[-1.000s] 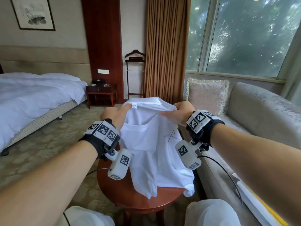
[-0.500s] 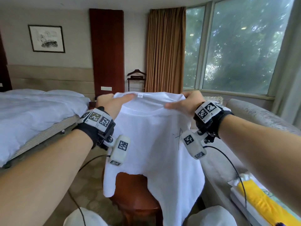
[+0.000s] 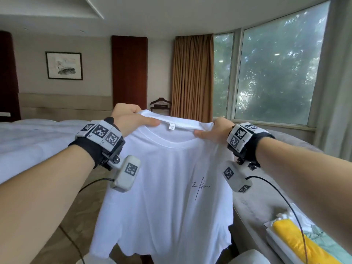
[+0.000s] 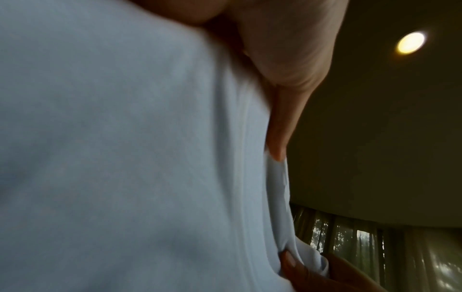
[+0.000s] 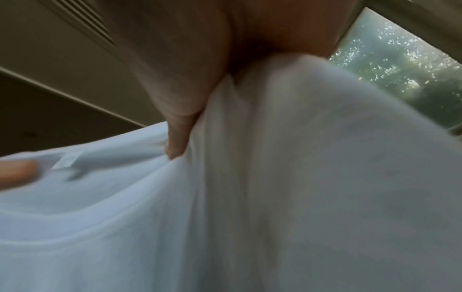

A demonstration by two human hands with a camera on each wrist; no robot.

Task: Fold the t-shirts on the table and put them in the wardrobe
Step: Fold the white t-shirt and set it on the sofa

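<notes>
A white t-shirt [image 3: 167,187] with a small black scribble print on the chest hangs in the air in front of me, spread out flat. My left hand [image 3: 133,121] pinches its left shoulder beside the collar, thumb on the near side. At the other shoulder my right hand [image 3: 213,130] pinches the cloth the same way. White fabric [image 4: 125,158] fills the left wrist view, with my left thumb [image 4: 277,138] along the collar seam. In the right wrist view my right thumb [image 5: 177,142] presses into the shirt [image 5: 300,197]. The table is hidden behind the shirt.
A grey sofa [image 3: 257,202] runs along the right, with a stack of folded clothes, yellow on top [image 3: 297,242], near its front. A bed [image 3: 28,141] with white linen stands on the left. Behind are a brown curtain [image 3: 192,77], a valet stand [image 3: 161,105] and large windows.
Both hands have lifted the t-shirt up off the round wooden table and spread it; it now hangs full length and covers the table. My view has tilted upward.
</notes>
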